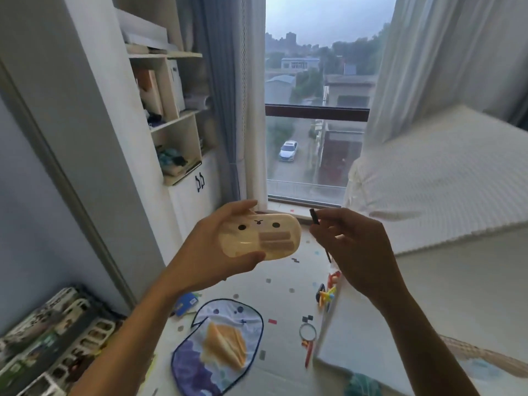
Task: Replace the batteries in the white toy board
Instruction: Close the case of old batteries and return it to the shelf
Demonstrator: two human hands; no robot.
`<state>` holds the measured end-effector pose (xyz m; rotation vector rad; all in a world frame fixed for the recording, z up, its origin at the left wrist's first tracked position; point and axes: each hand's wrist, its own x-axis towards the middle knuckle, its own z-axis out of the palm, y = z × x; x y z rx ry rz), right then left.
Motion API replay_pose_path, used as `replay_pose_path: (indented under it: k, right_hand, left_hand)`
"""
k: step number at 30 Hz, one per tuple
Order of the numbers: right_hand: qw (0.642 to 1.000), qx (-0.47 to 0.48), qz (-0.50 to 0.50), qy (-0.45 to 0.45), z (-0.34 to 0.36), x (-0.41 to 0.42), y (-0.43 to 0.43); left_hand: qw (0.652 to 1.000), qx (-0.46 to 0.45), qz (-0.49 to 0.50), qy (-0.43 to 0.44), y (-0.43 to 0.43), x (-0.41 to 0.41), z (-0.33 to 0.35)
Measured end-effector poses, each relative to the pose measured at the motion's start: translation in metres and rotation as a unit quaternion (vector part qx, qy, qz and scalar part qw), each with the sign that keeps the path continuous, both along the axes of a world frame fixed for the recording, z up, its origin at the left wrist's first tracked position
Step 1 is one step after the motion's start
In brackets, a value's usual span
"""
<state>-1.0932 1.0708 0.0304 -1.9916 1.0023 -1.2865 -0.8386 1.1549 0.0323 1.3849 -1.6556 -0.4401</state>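
My left hand (213, 250) holds up a cream oval toy (260, 235) with a cartoon face of two black eyes and a small mouth. A brownish rectangular patch shows on its lower right part. My right hand (357, 250) is beside it, fingers closed on a thin black screwdriver (315, 217); the dark handle sticks up above the fingers and the shaft tip pokes out below at the palm's left edge. The tool and the toy are apart. A white board (368, 332) lies flat below my right forearm, its top partly covered by the arm.
The play mat on the floor holds a rounded cloth mat (220, 347) with an orange shell print, a small blue box (187, 304), colourful toy pieces (327, 295) and a ring-shaped toy (308, 332). A shelf cabinet (177, 124) stands left, a mattress (443, 190) right, a window ahead.
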Motion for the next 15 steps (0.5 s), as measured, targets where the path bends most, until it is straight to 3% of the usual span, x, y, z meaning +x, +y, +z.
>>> replay_pose_path:
  k: [9,15]
  right_hand:
    - [1.0,-0.022,0.017,0.006,-0.006,0.071,-0.254]
    - [0.999,0.022,0.029,-0.016,0.0,0.095,-0.408]
  left_hand:
    - [1.0,0.006,0.012,0.002,-0.236,0.062,0.007]
    - [1.0,0.023,0.005,0.016,-0.394,0.097,0.003]
